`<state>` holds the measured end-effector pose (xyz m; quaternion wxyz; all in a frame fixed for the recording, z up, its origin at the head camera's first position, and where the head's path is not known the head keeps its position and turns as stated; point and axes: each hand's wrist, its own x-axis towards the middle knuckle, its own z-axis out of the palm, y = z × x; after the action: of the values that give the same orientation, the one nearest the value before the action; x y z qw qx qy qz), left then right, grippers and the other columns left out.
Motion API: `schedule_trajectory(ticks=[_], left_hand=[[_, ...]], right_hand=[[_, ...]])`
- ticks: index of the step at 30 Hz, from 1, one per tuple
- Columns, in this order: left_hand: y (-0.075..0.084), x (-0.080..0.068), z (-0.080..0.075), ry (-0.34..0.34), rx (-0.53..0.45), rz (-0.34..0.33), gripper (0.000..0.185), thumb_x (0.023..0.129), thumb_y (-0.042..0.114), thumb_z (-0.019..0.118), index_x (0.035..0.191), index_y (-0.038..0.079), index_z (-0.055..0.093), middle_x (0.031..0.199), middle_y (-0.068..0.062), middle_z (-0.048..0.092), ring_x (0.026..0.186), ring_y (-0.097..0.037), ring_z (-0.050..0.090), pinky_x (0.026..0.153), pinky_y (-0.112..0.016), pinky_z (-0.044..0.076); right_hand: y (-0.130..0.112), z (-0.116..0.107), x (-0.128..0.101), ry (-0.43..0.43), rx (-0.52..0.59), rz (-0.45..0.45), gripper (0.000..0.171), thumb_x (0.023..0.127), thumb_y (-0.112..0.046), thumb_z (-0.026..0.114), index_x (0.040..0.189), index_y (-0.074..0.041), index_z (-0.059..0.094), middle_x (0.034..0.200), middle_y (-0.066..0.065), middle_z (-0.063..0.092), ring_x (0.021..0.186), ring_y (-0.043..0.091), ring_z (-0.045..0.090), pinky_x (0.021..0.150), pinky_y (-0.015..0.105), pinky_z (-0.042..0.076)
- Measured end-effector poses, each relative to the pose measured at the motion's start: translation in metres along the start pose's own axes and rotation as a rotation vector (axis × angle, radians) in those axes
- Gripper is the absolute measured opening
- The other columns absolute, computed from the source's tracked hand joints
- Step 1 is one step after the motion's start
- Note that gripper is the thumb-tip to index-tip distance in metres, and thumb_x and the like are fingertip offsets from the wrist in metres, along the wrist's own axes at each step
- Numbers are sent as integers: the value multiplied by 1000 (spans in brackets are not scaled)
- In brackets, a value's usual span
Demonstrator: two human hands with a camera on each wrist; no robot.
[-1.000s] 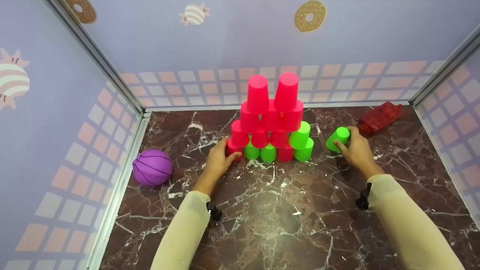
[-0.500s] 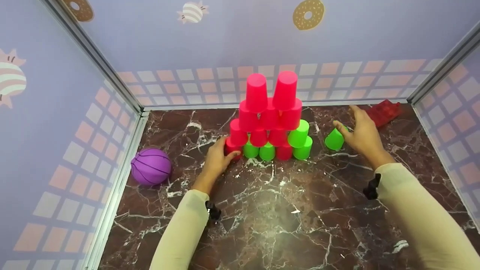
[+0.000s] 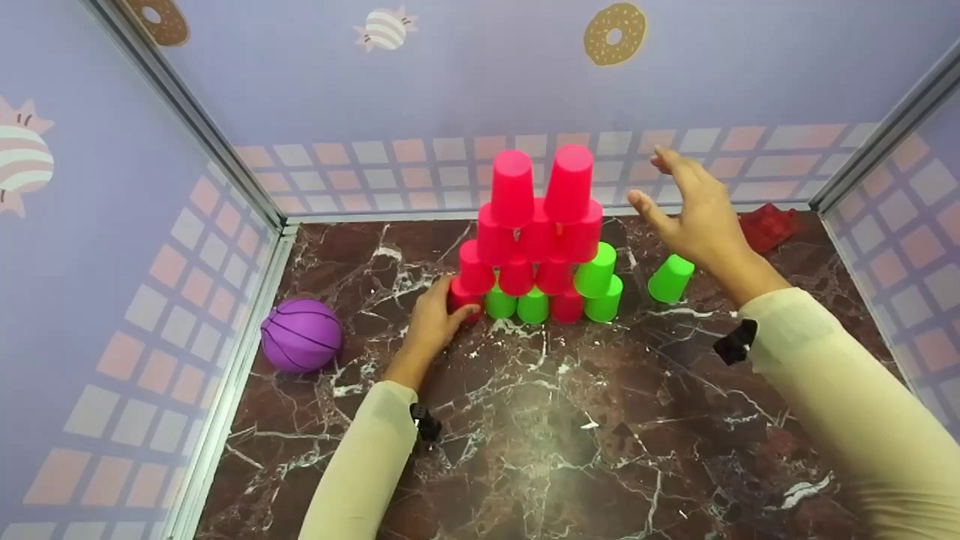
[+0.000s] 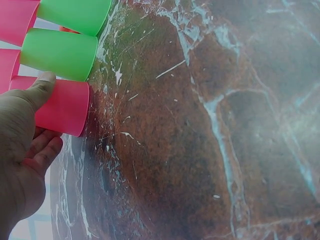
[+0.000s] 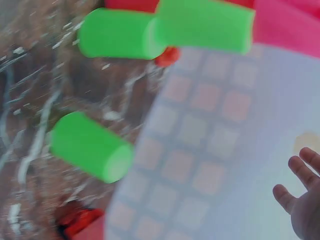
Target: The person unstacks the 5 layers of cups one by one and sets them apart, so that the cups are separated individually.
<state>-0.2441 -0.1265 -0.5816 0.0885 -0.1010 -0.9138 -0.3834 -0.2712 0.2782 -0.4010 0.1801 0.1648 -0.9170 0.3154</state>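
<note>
Left hand: the left hand (image 3: 433, 324) grips the pink cup (image 3: 463, 297) at the bottom-left corner of the cup pyramid (image 3: 541, 240), thumb along its side, fingers curled behind it.
Right hand: the right hand (image 3: 694, 214) hangs in the air beside the pyramid's top, fingers spread, holding nothing.
Lone green cup (image 3: 670, 278): stands upside down on the marble table (image 3: 570, 442), apart from the pyramid.
Red block (image 3: 769, 227): partly hidden behind the right hand.
Right wrist view: blurred.

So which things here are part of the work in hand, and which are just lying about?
In hand:
- cup pyramid
- pink corner cup, gripped by the left hand
- lone green cup, standing apart below the raised, open right hand

Lying about:
- purple ball
- red plastic piece
</note>
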Motion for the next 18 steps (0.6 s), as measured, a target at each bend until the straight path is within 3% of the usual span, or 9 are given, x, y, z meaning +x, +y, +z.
schedule_trajectory(ticks=[1, 7, 8, 9, 10, 16, 18], left_hand=[[-10, 2, 4, 8, -13, 18, 62, 91, 31, 90, 140, 3, 64, 127, -22, 76, 120, -41, 74, 105, -57, 59], [-13, 4, 4, 3, -23, 23, 63, 91, 32, 90, 140, 2, 63, 129, -24, 76, 122, -43, 74, 107, -59, 58], [-3, 3, 0, -7, -19, 8, 62, 91, 25, 90, 140, -1, 63, 130, -27, 75, 123, -47, 73, 107, -63, 57], [-5, 3, 1, -8, -28, 10, 62, 91, 26, 90, 141, 0, 63, 131, -27, 75, 124, -47, 72, 108, -63, 57], [-16, 5, 5, 1, -40, 27, 64, 92, 33, 89, 142, 3, 64, 132, -24, 75, 124, -43, 73, 109, -59, 57], [-33, 5, 15, 42, -52, 70, 69, 88, 48, 87, 141, 9, 66, 129, -19, 77, 121, -40, 75, 105, -57, 59], [-24, 3, 10, 35, -53, 61, 67, 89, 43, 88, 140, 5, 66, 130, -23, 76, 121, -44, 74, 105, -61, 58]], right_hand=[[-7, 1, 3, 3, 7, -29, 75, 106, -43, 74, 166, -6, 46, 158, 20, 62, 150, 43, 57, 127, 66, 41], [-44, 8, 15, -10, 52, -151, 72, 106, -37, 76, 165, -7, 48, 153, 18, 67, 146, 38, 61, 126, 62, 44], [-49, 9, 16, -17, 58, -159, 72, 106, -37, 76, 165, -7, 48, 152, 18, 67, 145, 37, 61, 126, 62, 44], [-53, 11, 18, -25, 63, -163, 72, 106, -37, 76, 165, -6, 48, 152, 18, 67, 145, 38, 61, 126, 62, 45], [-57, 12, 19, -30, 67, -167, 73, 106, -37, 76, 165, -6, 48, 152, 18, 67, 145, 37, 62, 126, 61, 45], [-68, 21, 26, -42, 99, -185, 77, 102, -39, 82, 161, -2, 50, 146, 17, 71, 139, 35, 67, 124, 58, 48], [-70, 24, 27, -47, 110, -192, 76, 100, -38, 83, 159, -2, 52, 142, 16, 72, 136, 34, 68, 122, 57, 50]])
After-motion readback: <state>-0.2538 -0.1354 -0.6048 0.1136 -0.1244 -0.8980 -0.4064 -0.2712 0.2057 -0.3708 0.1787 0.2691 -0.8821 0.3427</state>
